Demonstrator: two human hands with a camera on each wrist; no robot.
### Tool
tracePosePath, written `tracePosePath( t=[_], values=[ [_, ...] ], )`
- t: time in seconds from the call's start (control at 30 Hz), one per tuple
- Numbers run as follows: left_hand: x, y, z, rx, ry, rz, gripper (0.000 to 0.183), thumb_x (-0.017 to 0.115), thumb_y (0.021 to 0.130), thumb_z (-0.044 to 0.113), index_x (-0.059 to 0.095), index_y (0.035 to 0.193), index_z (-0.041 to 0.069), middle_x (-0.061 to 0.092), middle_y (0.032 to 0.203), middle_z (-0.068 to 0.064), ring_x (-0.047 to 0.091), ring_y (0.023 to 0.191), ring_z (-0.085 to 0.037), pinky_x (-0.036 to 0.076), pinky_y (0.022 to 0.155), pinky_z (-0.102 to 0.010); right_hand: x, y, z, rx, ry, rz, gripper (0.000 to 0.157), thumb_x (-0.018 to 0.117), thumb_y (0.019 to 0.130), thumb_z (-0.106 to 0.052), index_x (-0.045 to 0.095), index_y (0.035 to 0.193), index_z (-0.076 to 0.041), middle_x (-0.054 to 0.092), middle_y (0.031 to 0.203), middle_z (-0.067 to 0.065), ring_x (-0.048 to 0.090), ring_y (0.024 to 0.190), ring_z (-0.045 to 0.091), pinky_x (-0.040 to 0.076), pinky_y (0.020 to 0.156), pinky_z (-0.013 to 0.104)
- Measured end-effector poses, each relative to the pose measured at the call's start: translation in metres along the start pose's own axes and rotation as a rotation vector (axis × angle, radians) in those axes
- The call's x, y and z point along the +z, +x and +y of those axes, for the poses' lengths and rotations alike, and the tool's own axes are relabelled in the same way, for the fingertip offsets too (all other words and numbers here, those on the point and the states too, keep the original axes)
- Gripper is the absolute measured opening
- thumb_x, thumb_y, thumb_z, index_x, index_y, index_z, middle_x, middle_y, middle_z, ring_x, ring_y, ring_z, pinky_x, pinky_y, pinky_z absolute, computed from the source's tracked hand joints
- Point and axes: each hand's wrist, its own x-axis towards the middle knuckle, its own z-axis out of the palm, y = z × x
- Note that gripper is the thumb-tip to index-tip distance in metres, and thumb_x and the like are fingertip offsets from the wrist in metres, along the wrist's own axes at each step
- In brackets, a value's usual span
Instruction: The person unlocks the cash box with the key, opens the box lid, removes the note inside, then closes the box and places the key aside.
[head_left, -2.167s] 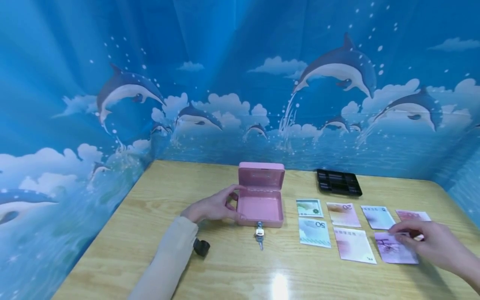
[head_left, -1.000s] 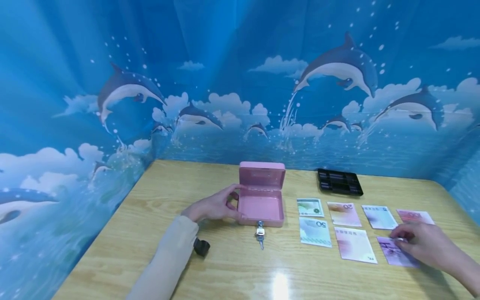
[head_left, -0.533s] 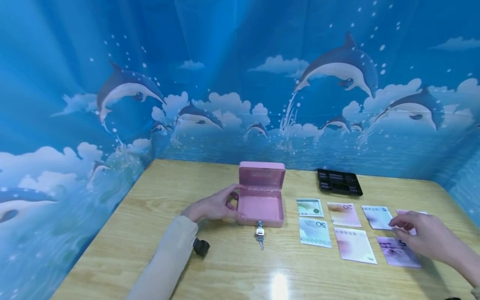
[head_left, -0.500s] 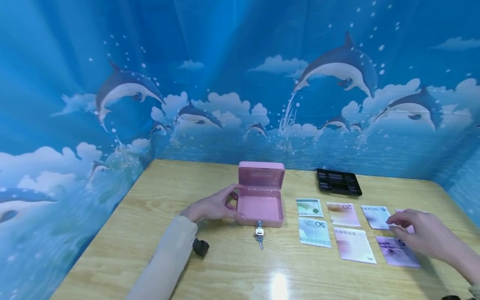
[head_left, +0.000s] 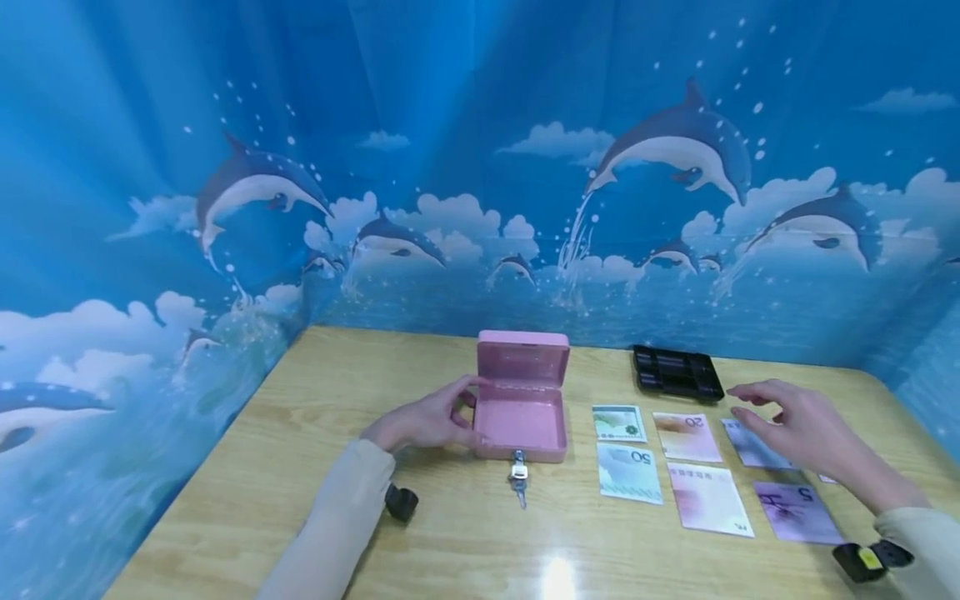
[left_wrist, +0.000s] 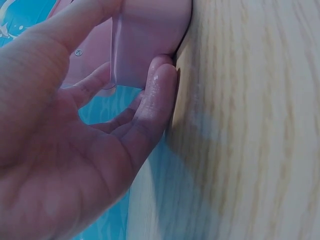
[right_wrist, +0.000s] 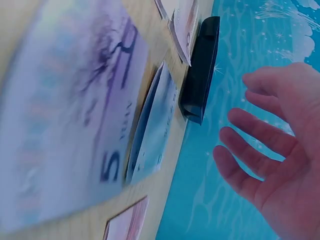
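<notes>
My left hand (head_left: 427,423) holds the left side of a pink cash box (head_left: 521,427), whose lid stands up and whose inside is bare. In the left wrist view, fingers curl against the pink side wall (left_wrist: 142,42) close to the tabletop. Keys (head_left: 519,475) hang from the front lock. My right hand (head_left: 806,429) hovers over the right-hand banknotes with loose, parted fingers and nothing in them. Below it lie a purple 5 note (head_left: 798,512) and a bluish folded note (right_wrist: 152,130). A reddish note (right_wrist: 127,220) is mostly hidden by the hand in the head view.
A black compartment tray (head_left: 675,373) sits at the table's back edge, left of my right hand. Between box and hand lie a green note (head_left: 618,423), a 50 note (head_left: 630,473), a 20 note (head_left: 686,437) and a pale pink note (head_left: 708,500). A dolphin curtain (head_left: 450,167) hangs behind.
My right hand has left the purple 5 note and reddish note, rising back and left towards the black tray with its fingers spreading. The left hand keeps its hold on the cash box.
</notes>
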Motion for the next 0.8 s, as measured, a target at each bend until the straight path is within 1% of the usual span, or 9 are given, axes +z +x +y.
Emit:
tracePosePath(
  t=[0.17, 0.27, 0.3, 0.43, 0.5, 0.6, 0.67, 0.73, 0.8],
  values=[
    [-0.001, 0.0, -0.001, -0.002, -0.002, -0.006, 0.093, 0.088, 0.08, 0.028, 0.035, 0.156, 0.035, 0.053, 0.136, -0.008, 0.063, 0.108, -0.02, 0.056, 0.087, -0.035, 0.005, 0.017, -0.003, 0.028, 0.014, -0.023, 0.03, 0.074, 0.093, -0.015, 0.072, 0.12, -0.003, 0.073, 0.114, 0.023, 0.07, 0.095, 0.039, 0.054, 0.06, 0.026],
    [-0.002, 0.0, -0.001, 0.006, -0.008, -0.017, 0.093, 0.087, 0.081, 0.027, 0.033, 0.157, 0.033, 0.052, 0.137, -0.009, 0.063, 0.108, -0.02, 0.056, 0.087, -0.035, 0.009, 0.025, -0.006, 0.043, 0.03, -0.039, 0.029, 0.072, 0.095, -0.016, 0.073, 0.12, -0.003, 0.072, 0.116, 0.025, 0.069, 0.097, 0.04, 0.055, 0.062, 0.029],
    [-0.003, 0.0, -0.001, 0.01, -0.009, -0.02, 0.093, 0.087, 0.081, 0.026, 0.033, 0.157, 0.032, 0.052, 0.137, -0.01, 0.062, 0.108, -0.02, 0.056, 0.087, -0.034, 0.011, 0.028, -0.006, 0.047, 0.035, -0.045, 0.028, 0.071, 0.096, -0.017, 0.073, 0.12, -0.004, 0.072, 0.117, 0.025, 0.069, 0.098, 0.04, 0.056, 0.062, 0.03],
    [-0.002, 0.0, -0.001, 0.015, -0.013, -0.025, 0.093, 0.087, 0.081, 0.024, 0.033, 0.157, 0.032, 0.051, 0.138, -0.01, 0.062, 0.107, -0.021, 0.055, 0.087, -0.035, 0.017, 0.037, -0.003, 0.068, 0.058, -0.059, 0.026, 0.068, 0.098, -0.016, 0.073, 0.12, -0.003, 0.07, 0.12, 0.028, 0.068, 0.103, 0.045, 0.06, 0.067, 0.046],
    [-0.002, 0.0, -0.001, 0.011, -0.01, -0.025, 0.093, 0.087, 0.081, 0.026, 0.033, 0.157, 0.033, 0.051, 0.138, -0.01, 0.062, 0.108, -0.02, 0.055, 0.088, -0.035, 0.021, 0.042, -0.001, 0.077, 0.064, -0.066, 0.027, 0.067, 0.098, -0.016, 0.073, 0.12, -0.002, 0.069, 0.121, 0.029, 0.068, 0.103, 0.046, 0.06, 0.069, 0.05],
    [-0.002, 0.0, -0.002, 0.01, -0.012, -0.027, 0.093, 0.087, 0.081, 0.027, 0.033, 0.157, 0.033, 0.051, 0.138, -0.01, 0.062, 0.108, -0.021, 0.055, 0.088, -0.035, 0.025, 0.046, 0.0, 0.079, 0.067, -0.085, 0.027, 0.067, 0.098, -0.016, 0.073, 0.121, -0.002, 0.069, 0.121, 0.029, 0.069, 0.098, 0.042, 0.058, 0.067, 0.046],
    [-0.002, 0.0, -0.002, 0.004, -0.008, -0.024, 0.093, 0.087, 0.081, 0.028, 0.033, 0.157, 0.034, 0.051, 0.138, -0.009, 0.062, 0.108, -0.02, 0.055, 0.088, -0.035, 0.027, 0.049, 0.001, 0.078, 0.073, -0.105, 0.028, 0.066, 0.099, -0.016, 0.072, 0.122, -0.002, 0.07, 0.121, 0.029, 0.069, 0.087, 0.035, 0.053, 0.062, 0.039],
    [-0.002, 0.0, -0.002, -0.004, -0.002, -0.019, 0.094, 0.088, 0.08, 0.03, 0.033, 0.157, 0.035, 0.051, 0.138, -0.008, 0.062, 0.108, -0.02, 0.055, 0.087, -0.035, 0.029, 0.052, 0.002, 0.081, 0.082, -0.125, 0.028, 0.065, 0.1, -0.018, 0.072, 0.123, -0.002, 0.069, 0.121, 0.028, 0.064, 0.074, 0.026, 0.046, 0.058, 0.034],
    [-0.002, 0.001, -0.001, -0.014, 0.007, -0.013, 0.094, 0.088, 0.08, 0.032, 0.034, 0.156, 0.035, 0.052, 0.137, -0.007, 0.062, 0.109, -0.019, 0.055, 0.086, -0.034, 0.031, 0.054, 0.002, 0.086, 0.086, -0.139, 0.029, 0.064, 0.101, -0.019, 0.071, 0.124, -0.002, 0.069, 0.122, 0.028, 0.057, 0.067, 0.019, 0.04, 0.057, 0.031]
  ],
)
